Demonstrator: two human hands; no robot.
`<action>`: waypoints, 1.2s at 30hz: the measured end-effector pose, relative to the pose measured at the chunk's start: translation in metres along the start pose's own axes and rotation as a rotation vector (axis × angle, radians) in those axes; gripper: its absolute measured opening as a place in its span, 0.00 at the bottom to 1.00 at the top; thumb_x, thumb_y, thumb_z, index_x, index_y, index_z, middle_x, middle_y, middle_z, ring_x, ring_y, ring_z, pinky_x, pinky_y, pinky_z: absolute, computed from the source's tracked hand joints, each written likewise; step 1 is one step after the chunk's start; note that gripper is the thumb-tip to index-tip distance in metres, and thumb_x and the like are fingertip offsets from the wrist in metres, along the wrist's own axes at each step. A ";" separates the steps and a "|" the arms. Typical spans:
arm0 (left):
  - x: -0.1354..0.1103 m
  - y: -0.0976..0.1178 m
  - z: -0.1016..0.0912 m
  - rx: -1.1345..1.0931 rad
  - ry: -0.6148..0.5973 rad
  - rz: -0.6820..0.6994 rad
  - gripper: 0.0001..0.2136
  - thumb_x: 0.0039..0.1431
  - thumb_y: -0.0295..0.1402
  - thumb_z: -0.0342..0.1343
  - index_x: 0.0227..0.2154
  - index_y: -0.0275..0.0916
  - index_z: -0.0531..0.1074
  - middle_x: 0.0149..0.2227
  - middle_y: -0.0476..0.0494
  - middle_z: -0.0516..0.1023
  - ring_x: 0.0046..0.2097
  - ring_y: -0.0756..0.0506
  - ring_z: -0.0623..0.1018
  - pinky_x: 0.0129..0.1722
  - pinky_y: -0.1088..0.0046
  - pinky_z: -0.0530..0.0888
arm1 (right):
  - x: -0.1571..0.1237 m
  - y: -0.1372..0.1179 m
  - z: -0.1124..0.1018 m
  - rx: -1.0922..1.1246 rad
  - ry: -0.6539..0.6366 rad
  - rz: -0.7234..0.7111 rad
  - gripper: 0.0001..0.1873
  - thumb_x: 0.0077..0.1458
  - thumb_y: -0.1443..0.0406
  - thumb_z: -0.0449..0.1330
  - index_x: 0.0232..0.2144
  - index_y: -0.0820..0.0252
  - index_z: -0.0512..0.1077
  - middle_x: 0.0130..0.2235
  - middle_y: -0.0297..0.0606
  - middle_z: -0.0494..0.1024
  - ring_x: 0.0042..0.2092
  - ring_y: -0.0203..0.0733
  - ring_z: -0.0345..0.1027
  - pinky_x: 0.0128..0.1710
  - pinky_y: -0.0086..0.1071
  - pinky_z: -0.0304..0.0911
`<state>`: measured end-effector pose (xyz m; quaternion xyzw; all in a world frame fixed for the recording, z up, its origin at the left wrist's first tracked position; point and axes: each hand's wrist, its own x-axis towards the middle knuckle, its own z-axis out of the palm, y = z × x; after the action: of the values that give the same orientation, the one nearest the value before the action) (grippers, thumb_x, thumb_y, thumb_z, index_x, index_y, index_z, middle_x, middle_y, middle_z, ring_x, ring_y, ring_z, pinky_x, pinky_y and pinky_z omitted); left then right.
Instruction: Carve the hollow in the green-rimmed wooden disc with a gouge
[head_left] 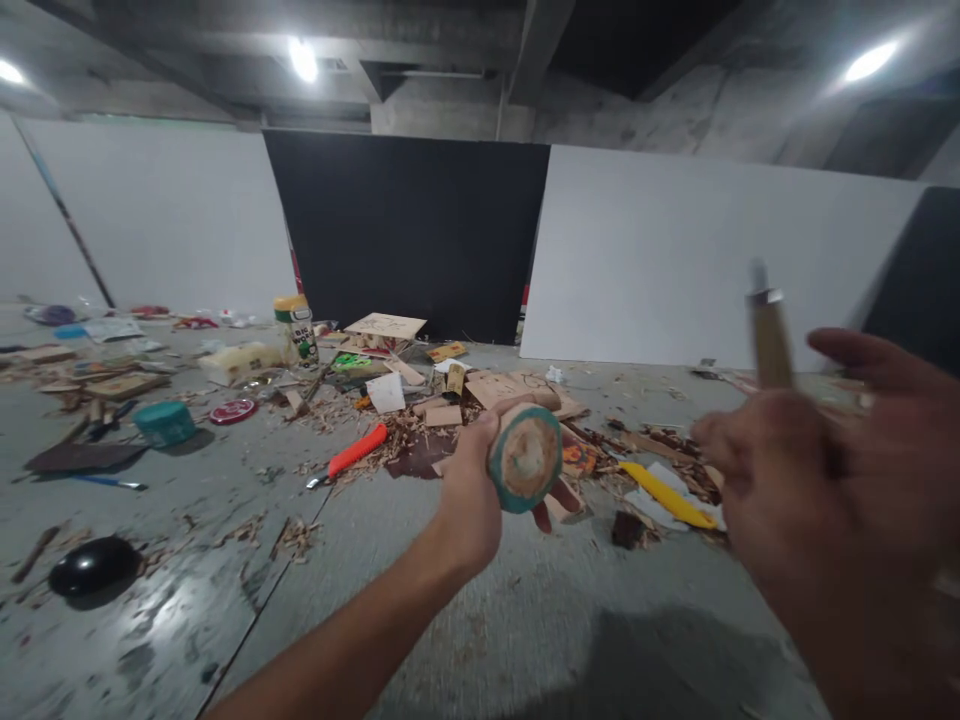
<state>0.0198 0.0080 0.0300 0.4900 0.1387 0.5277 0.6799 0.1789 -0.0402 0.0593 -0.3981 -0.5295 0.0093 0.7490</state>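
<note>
My left hand is wrapped round a round wooden piece in the middle of the head view. Its pale, hollowed face is turned towards me, and a teal-painted band runs around the rim. On the right, raised and apart from the wood, my right hand grips a carving chisel by its wooden handle. The metal end points upward; motion blur hides the exact shape of its tip. One or more fingers of this hand stick out loosely, while the others close round the handle.
Wood shavings and scraps litter the concrete floor. An orange utility knife lies left of centre, a yellow-handled tool to the right. Further left are a teal lid, a black dome and a jar. Upright panels stand behind.
</note>
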 end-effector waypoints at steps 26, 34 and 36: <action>-0.016 -0.006 -0.006 0.532 0.071 0.037 0.23 0.65 0.50 0.49 0.59 0.48 0.67 0.49 0.41 0.73 0.48 0.42 0.71 0.41 0.71 0.72 | -0.023 0.017 0.019 -0.181 -0.466 -0.085 0.10 0.54 0.69 0.64 0.21 0.58 0.76 0.16 0.25 0.69 0.18 0.30 0.59 0.18 0.26 0.52; -0.016 -0.006 0.000 0.387 0.055 0.127 0.15 0.64 0.41 0.54 0.49 0.44 0.77 0.32 0.44 0.75 0.37 0.44 0.73 0.33 0.74 0.71 | -0.028 0.016 0.023 -0.238 -0.485 -0.098 0.04 0.56 0.69 0.59 0.33 0.60 0.75 0.21 0.28 0.74 0.19 0.32 0.60 0.20 0.27 0.56; -0.014 -0.006 -0.001 0.361 0.059 0.113 0.15 0.64 0.41 0.54 0.50 0.42 0.77 0.31 0.44 0.76 0.37 0.44 0.74 0.35 0.73 0.72 | -0.028 0.014 0.023 -0.211 -0.512 -0.049 0.04 0.56 0.69 0.58 0.33 0.60 0.73 0.22 0.29 0.73 0.20 0.32 0.60 0.19 0.26 0.56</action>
<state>0.0172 -0.0037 0.0196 0.5954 0.2233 0.5454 0.5460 0.1543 -0.0290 0.0316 -0.4456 -0.7091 0.0363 0.5452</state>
